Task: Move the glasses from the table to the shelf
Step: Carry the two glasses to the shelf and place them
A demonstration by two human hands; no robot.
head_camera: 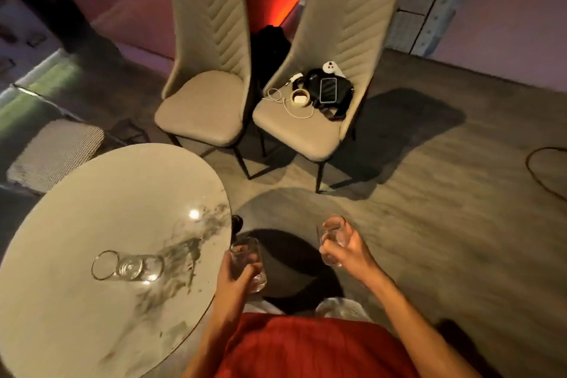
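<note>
My left hand (234,278) grips a clear tumbler (249,256) just off the right edge of the round marble table (61,301). Further right, over the floor, my right hand (348,252) holds a second clear glass (333,235). A third glass (129,265) with a gold rim lies on its side on the table, to the left of my left hand. No shelf is in view.
Two beige chairs stand beyond the table; the left one (199,110) has a bare seat, the right one (310,129) carries a phone (328,89), a black bag, a cable and a tape roll. A woven stool (58,150) sits at the left. A dark cable (540,169) loops on the floor at right.
</note>
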